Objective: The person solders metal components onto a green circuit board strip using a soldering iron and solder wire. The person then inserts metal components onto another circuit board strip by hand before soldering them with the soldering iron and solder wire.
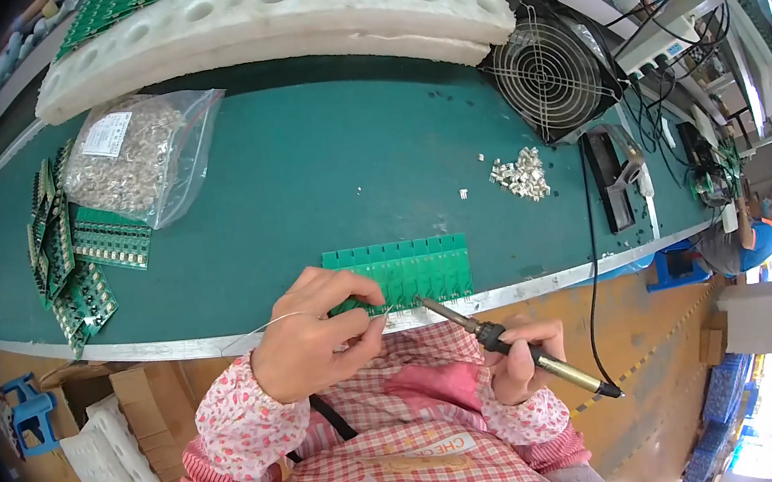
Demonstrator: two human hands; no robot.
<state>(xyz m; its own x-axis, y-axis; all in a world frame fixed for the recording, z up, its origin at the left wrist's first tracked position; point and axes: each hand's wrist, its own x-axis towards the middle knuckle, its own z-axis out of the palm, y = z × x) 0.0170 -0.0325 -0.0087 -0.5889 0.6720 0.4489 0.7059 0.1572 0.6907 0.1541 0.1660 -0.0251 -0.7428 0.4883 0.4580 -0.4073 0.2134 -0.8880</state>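
A green circuit board panel (398, 263) lies at the near edge of the green-topped bench. My left hand (315, 330) rests at its left end, fingers bent, pinching a thin solder wire (258, 331) that trails off to the left. In my right hand (525, 358) is a soldering iron (487, 336), gripped like a pen, its tip at the panel's near edge close to my left fingertips. Whether the tip touches the board is too small to tell. Small white connectors (521, 175) lie in a pile beyond the panel to the right, with a single one nearer.
A bag of small parts (133, 155) and stacked circuit boards (63, 249) lie at left. White foam (284, 14) spans the back, beside a black fan (547, 70). An iron stand (616, 172) is at right; the iron's cord (594, 265) hangs over the edge. Another person (752, 233) sits far right.
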